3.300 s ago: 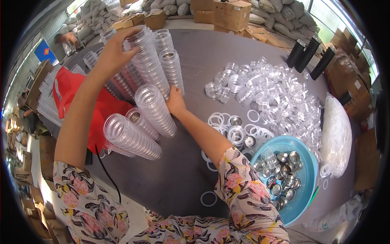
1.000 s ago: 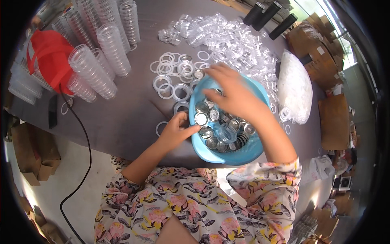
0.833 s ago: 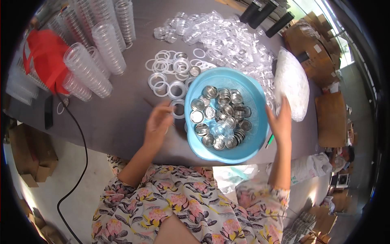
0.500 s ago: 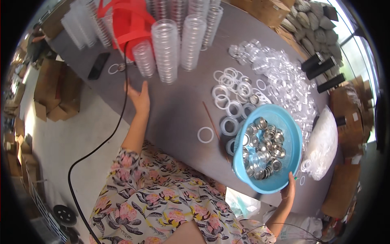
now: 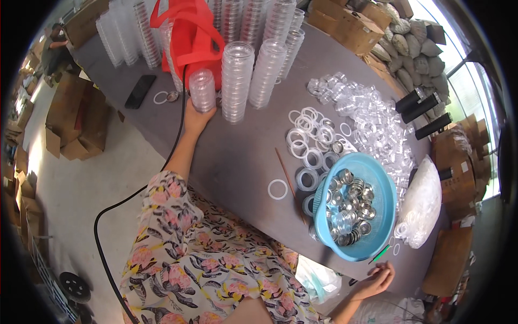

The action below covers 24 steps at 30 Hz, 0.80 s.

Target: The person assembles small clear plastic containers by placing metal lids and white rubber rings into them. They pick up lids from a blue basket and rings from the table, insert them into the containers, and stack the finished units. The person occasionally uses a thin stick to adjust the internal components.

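At the far left of the table, my left hand is closed round the lower part of a short stack of clear plastic containers. Taller stacks of the same clear containers rise just right of it. My right hand is off the table's near edge with loosely bent fingers and nothing in them. Close above those fingers lies a thin green object. A blue plastic basket, apart from my right hand, holds silver metal lids and a few clear pieces.
A red bag stands behind the short stack, with a black cable hanging past my left arm. White rings and piled clear parts lie beyond the basket. A filled plastic bag sits right. A dark phone lies far left.
My left hand has reached the short stack and closed round it. My right hand has come away from the basket's rim and moved nearer to me.
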Available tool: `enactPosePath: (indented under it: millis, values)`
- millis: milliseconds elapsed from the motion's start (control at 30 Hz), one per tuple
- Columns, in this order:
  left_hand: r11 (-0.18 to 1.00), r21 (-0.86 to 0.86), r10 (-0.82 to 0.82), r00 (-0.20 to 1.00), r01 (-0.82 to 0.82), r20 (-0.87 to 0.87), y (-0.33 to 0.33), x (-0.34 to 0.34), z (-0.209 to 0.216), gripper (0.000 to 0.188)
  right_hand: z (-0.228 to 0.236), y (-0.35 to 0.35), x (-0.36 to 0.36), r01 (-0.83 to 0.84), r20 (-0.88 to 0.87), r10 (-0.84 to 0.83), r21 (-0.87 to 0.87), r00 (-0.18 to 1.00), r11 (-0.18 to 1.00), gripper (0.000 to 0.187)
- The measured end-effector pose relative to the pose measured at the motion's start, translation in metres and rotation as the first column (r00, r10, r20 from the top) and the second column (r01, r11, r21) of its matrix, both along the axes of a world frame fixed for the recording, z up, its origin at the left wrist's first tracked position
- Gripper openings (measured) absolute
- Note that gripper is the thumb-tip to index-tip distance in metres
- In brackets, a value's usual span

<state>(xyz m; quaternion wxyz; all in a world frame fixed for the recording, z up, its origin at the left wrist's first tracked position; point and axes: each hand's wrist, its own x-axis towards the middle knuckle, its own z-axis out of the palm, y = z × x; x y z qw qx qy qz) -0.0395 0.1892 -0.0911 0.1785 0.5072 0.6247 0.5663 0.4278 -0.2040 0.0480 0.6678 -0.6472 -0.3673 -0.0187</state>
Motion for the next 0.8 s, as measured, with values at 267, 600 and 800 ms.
enactPosePath:
  millis: [267,600,800]
  values:
    - [0.94,-0.176,-0.27,0.953,0.292,0.135,-0.144,0.057,0.022,0.075,-0.027,0.099,-0.145,-0.787,0.11,0.835,-0.285,0.539,0.546,0.04]
    - [0.781,0.02,-0.624,0.778,0.625,0.075,-0.213,0.139,-0.016,0.072,-0.05,0.185,-0.208,-0.682,0.517,0.658,-0.181,0.547,0.709,0.07]
    - [0.83,0.084,-0.557,0.826,0.551,0.086,-0.215,0.153,-0.024,0.066,-0.079,0.187,-0.213,-0.709,0.332,0.656,0.061,0.678,0.702,0.082]
